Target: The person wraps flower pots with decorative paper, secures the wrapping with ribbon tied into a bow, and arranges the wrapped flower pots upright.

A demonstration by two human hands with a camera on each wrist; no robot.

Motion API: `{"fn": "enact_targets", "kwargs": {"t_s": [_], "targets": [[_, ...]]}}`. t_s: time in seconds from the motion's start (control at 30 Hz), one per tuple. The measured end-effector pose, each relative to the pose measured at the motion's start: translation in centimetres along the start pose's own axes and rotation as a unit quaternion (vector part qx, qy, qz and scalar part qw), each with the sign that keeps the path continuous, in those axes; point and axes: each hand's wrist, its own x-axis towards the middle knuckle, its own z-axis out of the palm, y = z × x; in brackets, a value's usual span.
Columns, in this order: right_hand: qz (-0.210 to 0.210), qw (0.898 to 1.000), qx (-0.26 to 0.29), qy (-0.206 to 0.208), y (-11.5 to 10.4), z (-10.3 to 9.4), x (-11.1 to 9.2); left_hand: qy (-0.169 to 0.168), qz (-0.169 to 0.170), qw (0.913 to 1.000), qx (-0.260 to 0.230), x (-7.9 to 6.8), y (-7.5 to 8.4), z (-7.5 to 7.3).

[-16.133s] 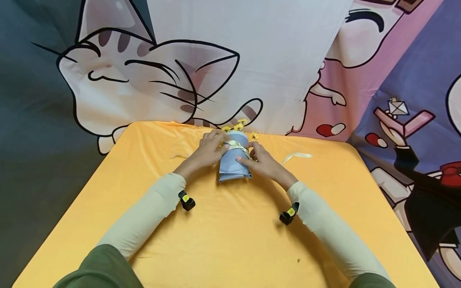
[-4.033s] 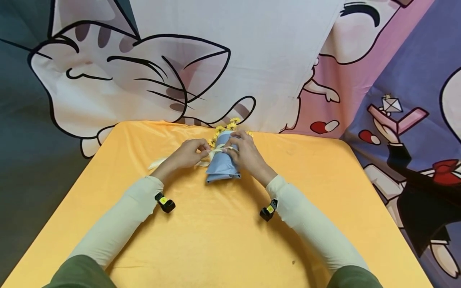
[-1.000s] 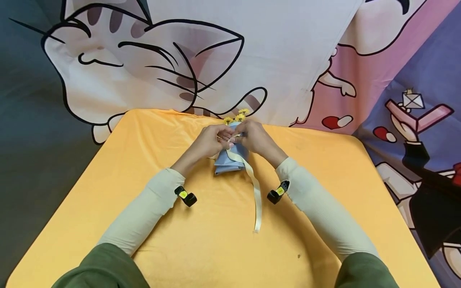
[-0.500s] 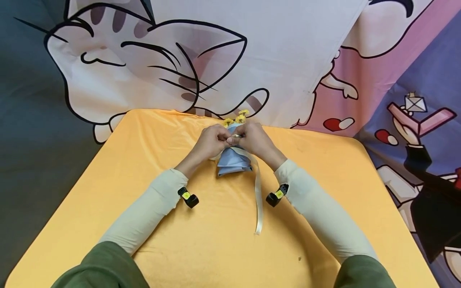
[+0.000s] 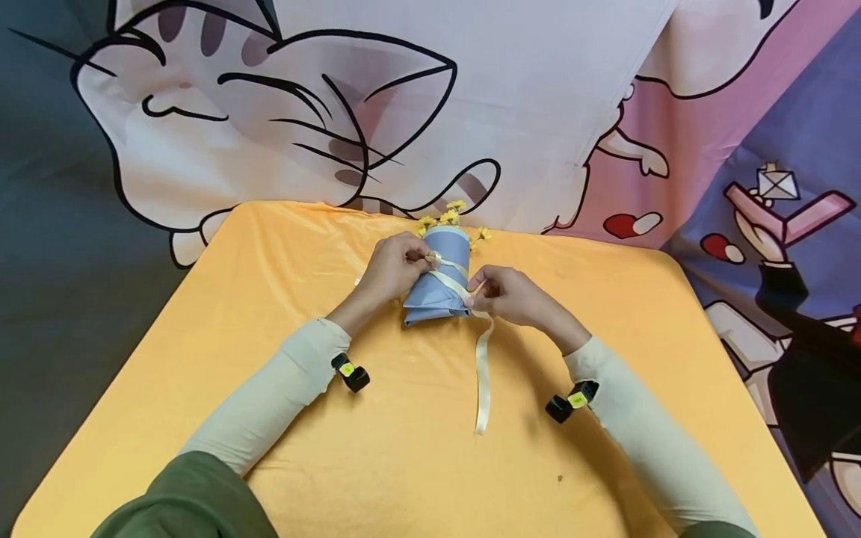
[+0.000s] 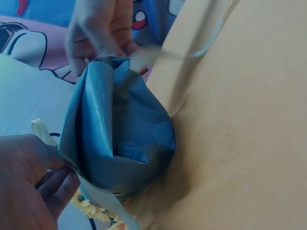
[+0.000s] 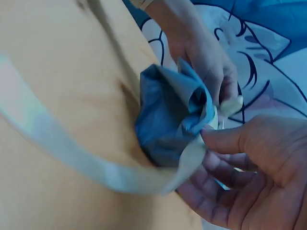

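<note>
A small bouquet wrapped in blue paper (image 5: 447,240) lies on the table, its yellow flowers (image 5: 449,217) pointing to the far side. Pale yellow ribbon (image 5: 449,281) crosses the front of the wrap. At the wrap's left side my left hand (image 5: 397,263) pinches the ribbon between thumb and fingers, and a short loop of it sticks out in both wrist views. Lower on the right, my right hand (image 5: 509,297) pinches the ribbon between thumb and fingers (image 7: 225,140). A long ribbon tail (image 5: 482,373) hangs from there onto the cloth. The ribbon behind the wrap is hidden.
Yellow-orange cloth (image 5: 417,448) covers the table. A printed cartoon backdrop (image 5: 538,112) stands right behind its far edge. A small dark speck (image 5: 560,478) lies on the cloth at the near right.
Half a second ago both hands met over the wrap. My right hand has since moved right and nearer, drawing ribbon across the paper. My left hand has stayed about in place.
</note>
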Motion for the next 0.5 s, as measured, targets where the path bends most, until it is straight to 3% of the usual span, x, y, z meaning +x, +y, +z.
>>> {"fn": "enact_targets", "kwargs": {"t_s": [0.1,0.3,0.5], "targets": [[-0.007,0.999,-0.014,-0.029,1.0,-0.6,-0.6,0.001,0.001,1.0,0.003,-0.1,0.0,-0.1],[-0.02,0.99,-0.127,-0.051,3.1,-2.4,-1.1,0.0,0.001,1.0,0.005,-0.2,0.0,-0.2],[0.016,0.975,-0.22,-0.012,4.7,-4.1,-1.4,-0.003,-0.003,1.0,0.001,-0.4,0.2,-0.2]]}}
